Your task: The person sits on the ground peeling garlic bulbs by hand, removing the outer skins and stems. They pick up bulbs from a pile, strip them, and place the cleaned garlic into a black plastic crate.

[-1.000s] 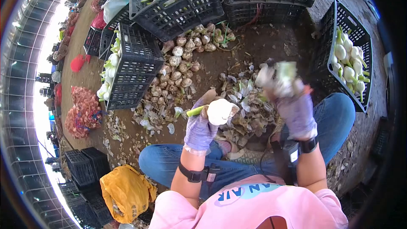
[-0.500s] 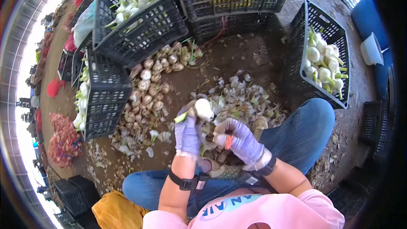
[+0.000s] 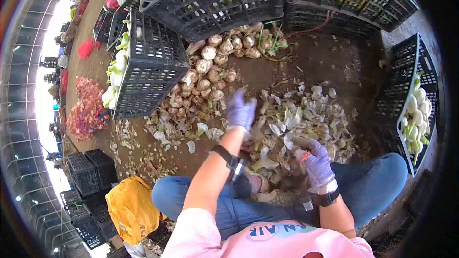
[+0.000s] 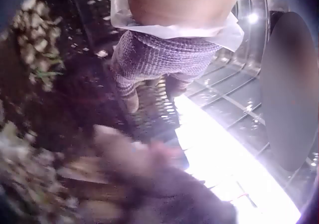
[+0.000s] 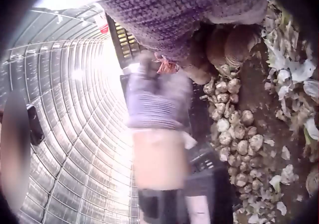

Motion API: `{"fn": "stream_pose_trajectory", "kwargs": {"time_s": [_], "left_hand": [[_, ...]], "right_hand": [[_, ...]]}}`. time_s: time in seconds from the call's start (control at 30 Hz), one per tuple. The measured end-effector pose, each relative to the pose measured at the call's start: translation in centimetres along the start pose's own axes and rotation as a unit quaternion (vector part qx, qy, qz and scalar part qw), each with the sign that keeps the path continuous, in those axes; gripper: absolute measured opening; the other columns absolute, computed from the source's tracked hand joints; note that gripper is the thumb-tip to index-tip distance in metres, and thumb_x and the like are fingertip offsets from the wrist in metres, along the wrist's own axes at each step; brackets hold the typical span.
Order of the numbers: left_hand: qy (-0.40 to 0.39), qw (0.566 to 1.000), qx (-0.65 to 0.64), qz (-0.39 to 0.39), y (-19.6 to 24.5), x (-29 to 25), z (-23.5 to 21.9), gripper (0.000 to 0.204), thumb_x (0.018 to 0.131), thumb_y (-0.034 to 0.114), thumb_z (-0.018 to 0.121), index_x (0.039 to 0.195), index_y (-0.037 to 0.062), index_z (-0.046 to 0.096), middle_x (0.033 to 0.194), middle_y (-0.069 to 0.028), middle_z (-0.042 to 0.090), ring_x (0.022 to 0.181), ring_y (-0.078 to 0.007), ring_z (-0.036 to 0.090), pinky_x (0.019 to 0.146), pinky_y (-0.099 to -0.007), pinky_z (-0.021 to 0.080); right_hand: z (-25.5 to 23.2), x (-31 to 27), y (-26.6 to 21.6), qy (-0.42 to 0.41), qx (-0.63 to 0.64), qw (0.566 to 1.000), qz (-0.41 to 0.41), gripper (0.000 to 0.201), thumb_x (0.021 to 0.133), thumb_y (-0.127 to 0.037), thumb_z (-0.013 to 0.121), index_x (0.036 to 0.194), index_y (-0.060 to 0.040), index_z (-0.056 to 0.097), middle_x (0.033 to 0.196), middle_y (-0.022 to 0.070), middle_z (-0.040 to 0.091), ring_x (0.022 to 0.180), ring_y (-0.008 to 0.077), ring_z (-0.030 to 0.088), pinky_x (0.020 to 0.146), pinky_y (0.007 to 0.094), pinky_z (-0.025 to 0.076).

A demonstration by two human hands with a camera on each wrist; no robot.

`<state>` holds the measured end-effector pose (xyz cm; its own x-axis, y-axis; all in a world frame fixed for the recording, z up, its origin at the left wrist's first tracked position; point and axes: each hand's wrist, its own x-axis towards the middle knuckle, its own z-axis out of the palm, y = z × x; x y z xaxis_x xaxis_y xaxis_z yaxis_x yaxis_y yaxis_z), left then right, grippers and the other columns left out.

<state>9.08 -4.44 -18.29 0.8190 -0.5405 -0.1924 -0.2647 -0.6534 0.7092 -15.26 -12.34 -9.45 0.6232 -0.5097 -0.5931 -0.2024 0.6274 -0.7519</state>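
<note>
My left hand (image 3: 240, 109) held a white bulb before; now it holds nothing and reaches out, fingers loose, over the bulb pile (image 3: 205, 83) on the floor. My right hand (image 3: 313, 157) rests low on the peelings (image 3: 296, 119), pinching something small and orange.

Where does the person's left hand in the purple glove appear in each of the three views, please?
Head: left hand, centre, stretched out over the pile of unpeeled bulbs.
Left wrist: top centre, seen from behind the wrist.
Right wrist: blurred, centre-left, fingers up.
Shared landmark: the pile of unpeeled bulbs, seen top left in the left wrist view and at right in the right wrist view.
</note>
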Motion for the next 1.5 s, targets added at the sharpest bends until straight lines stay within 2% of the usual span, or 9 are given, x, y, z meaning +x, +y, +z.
{"fn": "stream_pose_trajectory", "kwargs": {"time_s": [0.2, 0.33, 0.5, 0.53, 0.87, 1.2, 1.3, 1.37, 1.5], "left_hand": [[-0.008, 0.967, 0.089, -0.236, -13.2, 7.4, -0.7, 0.068, 0.072, 0.02, 0.072, 0.132, 0.0161, 0.04, 0.138, -0.0281, 0.026, 0.126, -0.0383, 0.035, 0.1, -0.0392, 0.038], [0.024, 0.942, 0.169, -0.29, -7.1, 7.2, -2.1, 0.068, 0.07, 0.021, 0.074, 0.129, 0.0119, 0.042, 0.135, -0.026, 0.033, 0.122, -0.0379, 0.04, 0.097, -0.0396, 0.041], [-0.044, 0.949, -0.149, -0.273, -16.1, 2.7, 2.3, 0.061, 0.067, 0.018, 0.078, 0.116, 0.0065, 0.044, 0.104, -0.0095, 0.058, 0.094, -0.0187, 0.058, 0.07, -0.0307, 0.05], [-0.137, 0.893, -0.291, -0.316, -7.2, 0.1, -0.9, 0.062, 0.069, 0.019, 0.078, 0.118, 0.0068, 0.043, 0.102, -0.0072, 0.058, 0.095, -0.0165, 0.057, 0.07, -0.0308, 0.05], [-0.127, 0.937, -0.023, 0.325, 14.0, -14.1, -9.7, 0.074, 0.054, 0.033, 0.085, 0.112, 0.0023, 0.051, 0.105, -0.0122, 0.055, 0.093, -0.0242, 0.058, 0.082, -0.0314, 0.048], [-0.068, 0.894, 0.018, 0.442, 15.6, -18.5, -10.2, 0.075, 0.047, 0.024, 0.088, 0.111, 0.0073, 0.051, 0.107, -0.0149, 0.057, 0.095, -0.0294, 0.06, 0.078, -0.0361, 0.051], [-0.103, 0.909, -0.069, 0.397, 15.1, -18.9, -9.9, 0.072, 0.052, 0.024, 0.086, 0.113, 0.0065, 0.052, 0.11, -0.0136, 0.057, 0.096, -0.0258, 0.06, 0.08, -0.0346, 0.05], [-0.25, 0.857, -0.447, 0.061, 14.7, -19.7, -9.3, 0.062, 0.067, 0.041, 0.076, 0.113, 0.0051, 0.053, 0.112, -0.0122, 0.057, 0.095, -0.0231, 0.06, 0.08, -0.0329, 0.05], [-0.341, 0.76, -0.532, -0.15, 12.6, -18.5, -8.1, 0.083, 0.076, 0.074, 0.041, 0.12, 0.0036, 0.047, 0.107, -0.0103, 0.058, 0.091, -0.0204, 0.06, 0.072, -0.0305, 0.052]], "right_hand": [[0.3, 1.6, 0.5, 0.006, -0.006, 1.0, 0.013, 0.026, 0.084, -0.017, 0.061, 0.103, -0.0003, 0.059, 0.093, 0.0027, 0.06, 0.086, 0.0107, 0.055, 0.078, 0.0236, 0.044], [0.0, 1.8, 1.9, 0.045, 0.058, 0.996, 0.045, 0.028, 0.086, -0.018, 0.059, 0.107, 0.0008, 0.055, 0.092, 0.0037, 0.06, 0.086, 0.0107, 0.055, 0.077, 0.0236, 0.044], [1.3, 0.9, -0.6, 0.003, -0.026, 1.0, -0.001, 0.026, 0.086, -0.015, 0.057, 0.108, -0.0008, 0.057, 0.098, 0.0073, 0.06, 0.094, 0.0125, 0.054, 0.083, 0.025, 0.042], [1.5, 0.7, -0.5, 0.003, -0.025, 1.0, -0.002, 0.026, 0.086, -0.015, 0.057, 0.108, -0.0008, 0.057, 0.098, 0.0073, 0.06, 0.094, 0.0125, 0.054, 0.083, 0.025, 0.042], [2.5, -4.9, -3.2, -0.062, 0.108, 0.986, -0.114, 0.033, 0.085, -0.019, 0.062, 0.11, 0.0012, 0.056, 0.102, 0.005, 0.06, 0.093, 0.0106, 0.055, 0.081, 0.0241, 0.044], [0.8, -9.8, -6.6, -0.132, 0.033, 0.983, -0.124, 0.032, 0.08, -0.019, 0.066, 0.103, 0.0033, 0.061, 0.089, 0.0071, 0.065, 0.08, 0.0104, 0.059, 0.068, 0.0236, 0.048], [0.2, -9.9, -6.6, -0.15, 0.071, 0.981, -0.097, 0.031, 0.078, -0.017, 0.067, 0.101, 0.0029, 0.062, 0.086, 0.0062, 0.066, 0.079, 0.0104, 0.06, 0.068, 0.0245, 0.048], [-0.5, -9.6, -6.9, -0.215, 0.007, 0.968, -0.127, 0.029, 0.078, -0.014, 0.067, 0.102, 0.0009, 0.062, 0.085, 0.004, 0.065, 0.078, 0.0106, 0.06, 0.068, 0.0251, 0.048], [-0.6, -9.1, -6.2, -0.209, -0.139, 0.918, -0.305, 0.024, 0.081, -0.012, 0.063, 0.102, -0.0019, 0.059, 0.089, 0.0025, 0.061, 0.081, 0.0125, 0.06, 0.071, 0.0255, 0.048]]}}
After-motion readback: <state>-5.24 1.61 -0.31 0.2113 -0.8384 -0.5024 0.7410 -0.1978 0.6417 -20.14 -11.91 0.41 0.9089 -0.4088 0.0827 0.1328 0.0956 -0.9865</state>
